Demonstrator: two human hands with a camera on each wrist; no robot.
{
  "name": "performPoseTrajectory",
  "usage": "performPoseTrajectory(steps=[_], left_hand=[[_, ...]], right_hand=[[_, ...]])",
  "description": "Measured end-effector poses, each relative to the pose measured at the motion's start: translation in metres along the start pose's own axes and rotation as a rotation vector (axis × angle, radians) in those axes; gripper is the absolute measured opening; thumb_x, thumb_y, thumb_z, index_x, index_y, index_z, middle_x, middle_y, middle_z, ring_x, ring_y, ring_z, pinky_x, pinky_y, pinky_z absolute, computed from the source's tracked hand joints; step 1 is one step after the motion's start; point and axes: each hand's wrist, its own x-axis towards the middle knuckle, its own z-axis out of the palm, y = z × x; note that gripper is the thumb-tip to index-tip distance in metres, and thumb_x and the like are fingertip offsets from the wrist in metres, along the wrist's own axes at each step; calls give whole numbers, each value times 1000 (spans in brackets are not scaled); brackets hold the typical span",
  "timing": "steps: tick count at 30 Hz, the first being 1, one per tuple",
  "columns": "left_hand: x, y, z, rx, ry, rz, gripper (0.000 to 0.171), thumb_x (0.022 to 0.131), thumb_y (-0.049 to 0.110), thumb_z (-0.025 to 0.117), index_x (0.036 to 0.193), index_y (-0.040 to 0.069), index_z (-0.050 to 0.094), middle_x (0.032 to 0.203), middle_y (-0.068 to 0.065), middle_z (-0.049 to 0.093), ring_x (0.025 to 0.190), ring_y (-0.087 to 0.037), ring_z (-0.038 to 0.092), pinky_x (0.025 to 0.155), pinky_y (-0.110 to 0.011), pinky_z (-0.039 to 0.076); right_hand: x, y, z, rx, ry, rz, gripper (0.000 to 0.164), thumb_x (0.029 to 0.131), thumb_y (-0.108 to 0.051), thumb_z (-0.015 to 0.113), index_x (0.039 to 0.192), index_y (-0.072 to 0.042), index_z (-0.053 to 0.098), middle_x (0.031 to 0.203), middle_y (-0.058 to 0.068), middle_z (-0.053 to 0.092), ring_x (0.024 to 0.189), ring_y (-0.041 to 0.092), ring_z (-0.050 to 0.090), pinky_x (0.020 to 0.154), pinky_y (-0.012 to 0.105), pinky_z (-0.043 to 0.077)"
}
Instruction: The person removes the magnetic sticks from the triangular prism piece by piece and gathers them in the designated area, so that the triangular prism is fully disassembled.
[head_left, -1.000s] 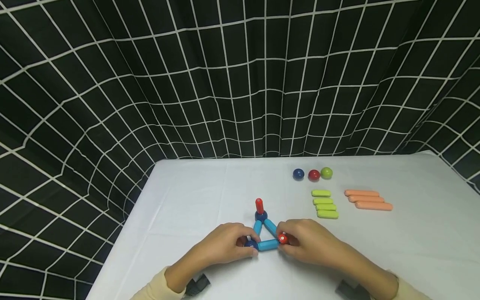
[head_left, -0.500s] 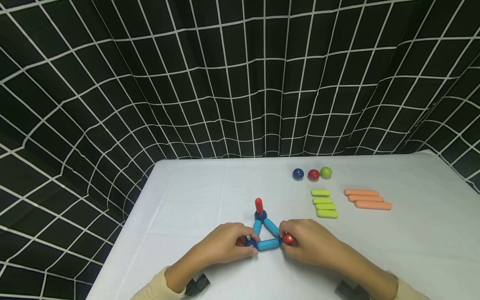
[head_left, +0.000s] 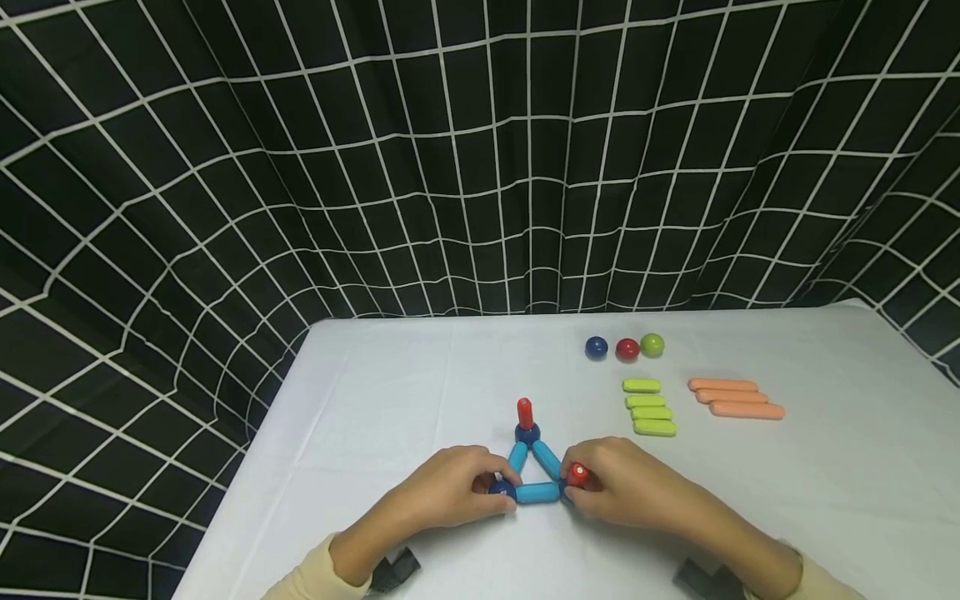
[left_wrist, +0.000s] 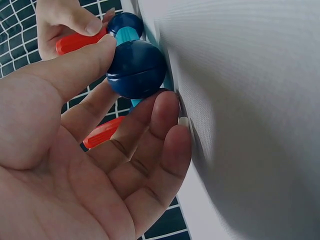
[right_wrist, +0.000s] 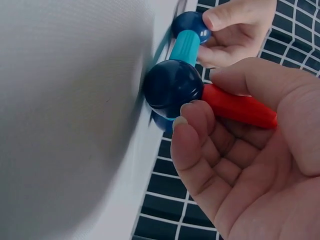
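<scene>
- Rod of light-blue plastic (head_left: 537,492): I see its long axis crosswise between left hand (head_left: 454,487) and right hand (head_left: 626,485), neither nearer.
- Left pinches glossy dark-blue ball (left_wrist: 136,70); right, red plastic rod (right_wrist: 240,106).

From this wrist I watch the left hand (left_wrist: 65,145) holding the nearer dark-blue ball (left_wrist: 136,70), its thumb against one side and other fingers curled below. Just past it I make out a light-blue rod (left_wrist: 127,34) running to the farther dark-blue ball (left_wrist: 126,21). The right hand (left_wrist: 62,22) has its thumb on the upper red rod (left_wrist: 81,42), near that ball. The lower red rod (left_wrist: 104,131) is partly hidden behind the left fingers. The white worktop (left_wrist: 250,100) fills the right of my view; a dark curtain (left_wrist: 11,35) with white grid lines shows behind.
</scene>
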Motion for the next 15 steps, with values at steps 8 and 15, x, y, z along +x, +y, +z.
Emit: performPoseTrajectory(steps=[8,15], left_hand=[[-1,0,0,2,-1,4,19,86,29,82,104,24,78,68,15,52,61,0,46,56,-19,39],[-1,1,-1,-8,-3,-7,19,85,28,82,104,24,78,69,14,53,62,0,47,56,-19,39]], right_hand=[[0,1,-1,-20,-8,4,11,83,-11,77,82,-17,68,61,-16,49,57,1,46,50,21,40],[-3,3,-3,-57,-4,24,15,80,-7,73,83,-19,64,66,-17,50,62,2,49,56,23,44]])
